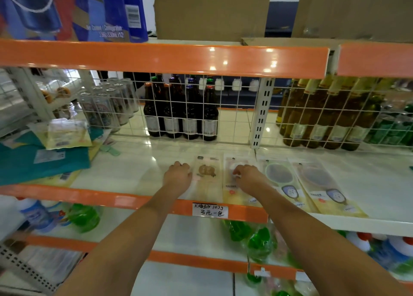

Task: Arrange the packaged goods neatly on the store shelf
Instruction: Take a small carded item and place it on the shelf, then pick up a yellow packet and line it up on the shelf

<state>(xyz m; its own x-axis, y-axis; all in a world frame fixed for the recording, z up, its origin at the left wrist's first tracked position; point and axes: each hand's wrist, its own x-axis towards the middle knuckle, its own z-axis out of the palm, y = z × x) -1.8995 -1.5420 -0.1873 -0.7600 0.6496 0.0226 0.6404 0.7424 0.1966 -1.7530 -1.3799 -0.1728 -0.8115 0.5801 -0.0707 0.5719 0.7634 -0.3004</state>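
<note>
1. Head view showed a handwritten price tag (pixel 210 210) on the orange shelf edge (pixel 93 197), reading roughly "103g" and "3元一包"; the first characters were unclear.
2. Far above and left of the tag, a blue carton (pixel 105 12) carried blurred print ending "(330mL x12)".
3. Just above the tag, a clear packet with a brown round print (pixel 207 173) lay flat on the white shelf (pixel 138 161).
4. The left hand (pixel 177 175) rested on that packet's left edge, fingers curled; whether they pinched it I could not tell.
5. Right of the tag, the right hand (pixel 245 175) lay on a pink-printed packet (pixel 234 190), its grip curled with fingertips touching the film.
6. Further right lay two mirror-picture packets (pixel 312 184), side by side.
7. Far left of the tag sat a loose heap of teal and yellow packets (pixel 44 157).
</note>
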